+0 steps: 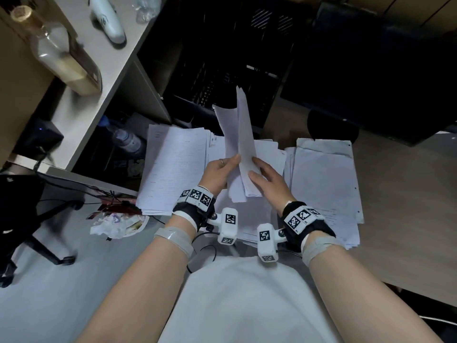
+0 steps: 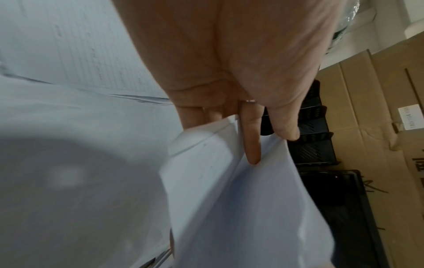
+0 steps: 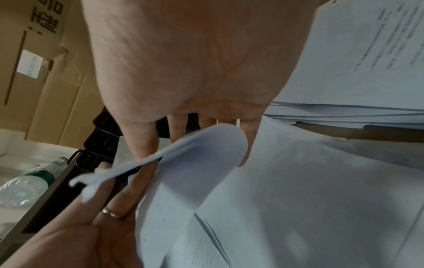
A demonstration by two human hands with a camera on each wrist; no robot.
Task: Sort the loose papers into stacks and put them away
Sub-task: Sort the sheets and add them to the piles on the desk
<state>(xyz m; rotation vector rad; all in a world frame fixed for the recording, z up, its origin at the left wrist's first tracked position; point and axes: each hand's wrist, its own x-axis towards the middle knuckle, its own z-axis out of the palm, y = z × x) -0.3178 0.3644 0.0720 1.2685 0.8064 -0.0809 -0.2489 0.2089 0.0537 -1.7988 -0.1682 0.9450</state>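
Both hands hold a small bundle of white sheets (image 1: 241, 144) upright above the paper piles. My left hand (image 1: 222, 169) grips the bundle's left side, thumb on the front; in the left wrist view its fingers (image 2: 251, 141) lie among the sheets (image 2: 229, 181). My right hand (image 1: 265, 177) pinches the right-hand sheets, thumb on top; in the right wrist view the curled sheets (image 3: 199, 154) pass under its fingers (image 3: 144, 141). Below lie a left stack (image 1: 173, 167), a middle pile (image 1: 267, 154) and a right stack (image 1: 324, 184) of printed papers.
A black stacked letter tray (image 1: 222, 70) stands just beyond the papers. A desk top (image 1: 103, 70) with a glass bottle (image 1: 59, 53) runs along the left. A plastic water bottle (image 1: 126, 139) lies under it. Crumpled rubbish (image 1: 116, 224) and an office chair base (image 1: 37, 219) sit lower left.
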